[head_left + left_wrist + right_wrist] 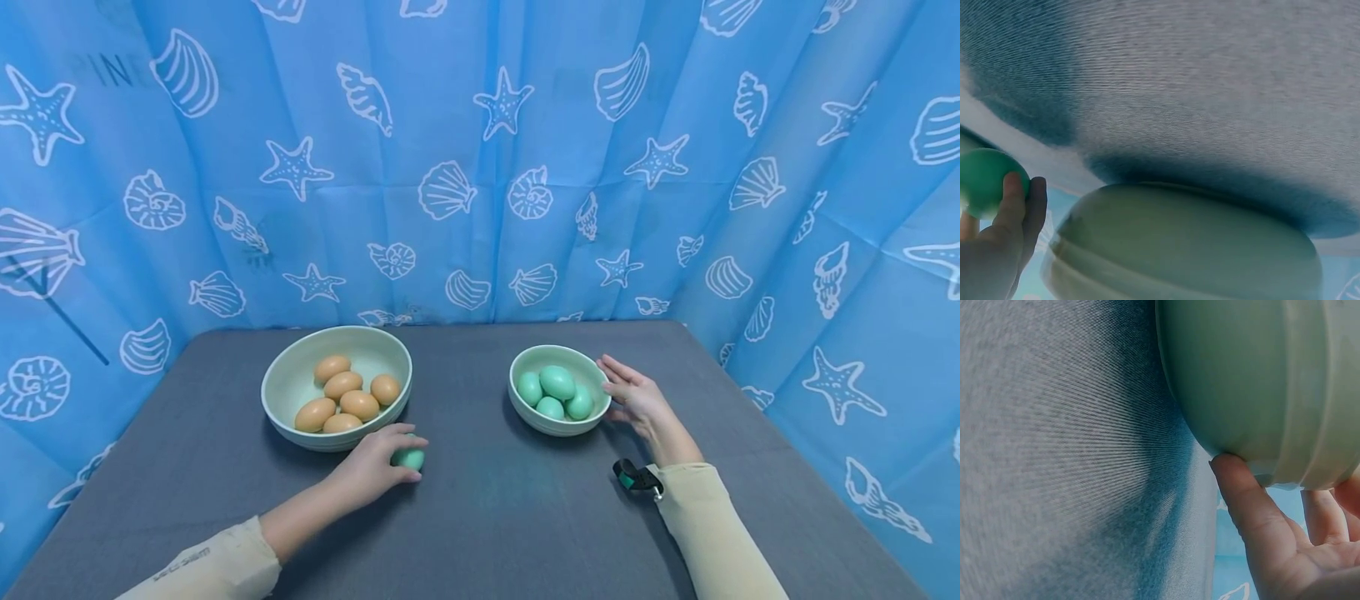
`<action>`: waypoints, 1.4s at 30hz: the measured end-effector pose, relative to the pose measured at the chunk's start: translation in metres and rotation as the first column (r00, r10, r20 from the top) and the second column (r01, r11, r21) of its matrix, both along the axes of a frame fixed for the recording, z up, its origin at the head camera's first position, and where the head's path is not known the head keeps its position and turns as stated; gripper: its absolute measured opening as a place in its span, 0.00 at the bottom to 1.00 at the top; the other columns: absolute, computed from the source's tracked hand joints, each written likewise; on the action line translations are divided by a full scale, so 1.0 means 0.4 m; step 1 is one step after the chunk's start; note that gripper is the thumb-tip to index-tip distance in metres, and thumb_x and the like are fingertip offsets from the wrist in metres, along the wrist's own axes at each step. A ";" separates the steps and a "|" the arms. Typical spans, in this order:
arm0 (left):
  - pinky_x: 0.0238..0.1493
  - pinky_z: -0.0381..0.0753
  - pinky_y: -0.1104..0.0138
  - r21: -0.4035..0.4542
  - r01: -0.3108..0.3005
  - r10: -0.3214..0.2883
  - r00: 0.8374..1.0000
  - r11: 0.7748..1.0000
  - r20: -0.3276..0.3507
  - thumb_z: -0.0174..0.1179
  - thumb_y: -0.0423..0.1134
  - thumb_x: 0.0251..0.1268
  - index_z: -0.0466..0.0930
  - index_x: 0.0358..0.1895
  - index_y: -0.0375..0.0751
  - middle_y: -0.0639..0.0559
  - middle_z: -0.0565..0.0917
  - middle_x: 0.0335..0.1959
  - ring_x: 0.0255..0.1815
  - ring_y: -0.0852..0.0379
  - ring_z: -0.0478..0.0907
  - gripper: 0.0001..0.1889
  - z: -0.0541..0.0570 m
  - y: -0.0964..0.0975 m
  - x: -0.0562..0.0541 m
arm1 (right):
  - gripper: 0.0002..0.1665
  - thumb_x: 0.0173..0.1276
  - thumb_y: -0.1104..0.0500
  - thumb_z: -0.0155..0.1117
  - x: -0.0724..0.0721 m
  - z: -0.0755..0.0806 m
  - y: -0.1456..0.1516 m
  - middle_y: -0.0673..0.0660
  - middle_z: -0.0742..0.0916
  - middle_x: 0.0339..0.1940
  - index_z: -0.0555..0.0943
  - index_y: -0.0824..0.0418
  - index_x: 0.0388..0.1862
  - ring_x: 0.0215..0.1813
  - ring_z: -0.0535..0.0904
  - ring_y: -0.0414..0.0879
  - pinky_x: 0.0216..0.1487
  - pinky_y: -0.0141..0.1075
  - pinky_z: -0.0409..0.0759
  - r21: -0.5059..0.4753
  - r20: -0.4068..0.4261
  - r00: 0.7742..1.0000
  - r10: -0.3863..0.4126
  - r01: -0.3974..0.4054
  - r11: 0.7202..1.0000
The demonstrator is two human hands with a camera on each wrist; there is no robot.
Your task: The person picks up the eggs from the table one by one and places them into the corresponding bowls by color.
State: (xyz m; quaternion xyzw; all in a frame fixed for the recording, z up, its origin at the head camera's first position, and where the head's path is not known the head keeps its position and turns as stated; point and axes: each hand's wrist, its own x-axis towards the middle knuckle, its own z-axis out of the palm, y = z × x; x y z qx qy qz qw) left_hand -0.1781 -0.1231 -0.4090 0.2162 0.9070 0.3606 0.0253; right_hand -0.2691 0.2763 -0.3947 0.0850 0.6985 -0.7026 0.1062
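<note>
My left hand [378, 467] holds a green egg [408, 458] just in front of the larger bowl's near right side. In the left wrist view, fingertips curl against this green egg [988, 181]. The large pale green bowl [281, 392] on the left contains several brown eggs [360, 405]. At the right, a smaller pale green bowl [555, 427] has several green eggs [557, 382] in it. My right hand [645, 407] touches that bowl's right side with spread fingers. The right wrist view shows a fingertip [1232, 464] against the lower outside wall of the bowl [1241, 381].
Both bowls stand on a grey cloth-covered table [480, 533]. A blue curtain [465, 167] with white shells and starfish hangs behind and around it. A black strap [637, 477] is near the right sleeve's cuff.
</note>
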 end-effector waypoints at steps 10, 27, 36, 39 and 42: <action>0.59 0.73 0.44 0.117 0.000 -0.005 0.999 0.993 0.041 0.71 0.33 0.55 0.82 0.53 0.34 0.31 0.75 0.60 0.63 0.35 0.70 0.21 0.018 0.030 -0.011 | 0.36 0.77 0.69 0.46 0.000 -0.003 0.001 0.57 0.53 0.78 0.47 0.59 0.79 0.77 0.50 0.58 0.66 0.63 0.63 0.009 -0.009 1.000 0.016 -0.016 1.000; 0.55 0.78 0.48 0.221 -0.017 -0.011 0.992 0.975 0.124 0.69 0.34 0.58 0.81 0.56 0.35 0.33 0.72 0.64 0.65 0.37 0.69 0.21 0.040 0.094 -0.018 | 0.36 0.77 0.68 0.46 0.001 -0.007 0.000 0.57 0.54 0.78 0.48 0.59 0.79 0.77 0.51 0.57 0.65 0.61 0.66 0.028 -0.029 0.999 0.028 -0.027 0.999; 0.56 0.78 0.50 0.292 -0.007 -0.028 0.993 0.957 0.115 0.69 0.34 0.59 0.81 0.56 0.36 0.34 0.73 0.64 0.64 0.38 0.70 0.20 0.044 0.127 -0.033 | 0.36 0.77 0.67 0.46 -0.001 -0.005 0.004 0.57 0.54 0.78 0.48 0.59 0.79 0.77 0.51 0.57 0.58 0.55 0.73 0.040 -0.023 0.999 0.028 -0.027 0.999; 0.56 0.78 0.51 0.299 -0.005 -0.027 0.994 0.954 0.102 0.69 0.34 0.59 0.82 0.56 0.36 0.35 0.74 0.63 0.63 0.38 0.71 0.20 0.045 0.137 -0.038 | 0.36 0.77 0.67 0.47 -0.001 -0.007 0.004 0.56 0.54 0.78 0.48 0.58 0.79 0.77 0.51 0.57 0.54 0.51 0.76 0.043 -0.022 0.999 0.029 -0.028 0.999; 0.56 0.79 0.52 0.304 -0.001 -0.029 0.995 0.953 0.095 0.69 0.35 0.59 0.82 0.55 0.37 0.36 0.74 0.63 0.63 0.39 0.71 0.20 0.047 0.146 -0.043 | 0.36 0.77 0.67 0.46 0.000 -0.007 0.007 0.56 0.54 0.78 0.48 0.58 0.79 0.77 0.52 0.57 0.50 0.46 0.78 0.047 -0.024 0.999 0.028 -0.026 0.999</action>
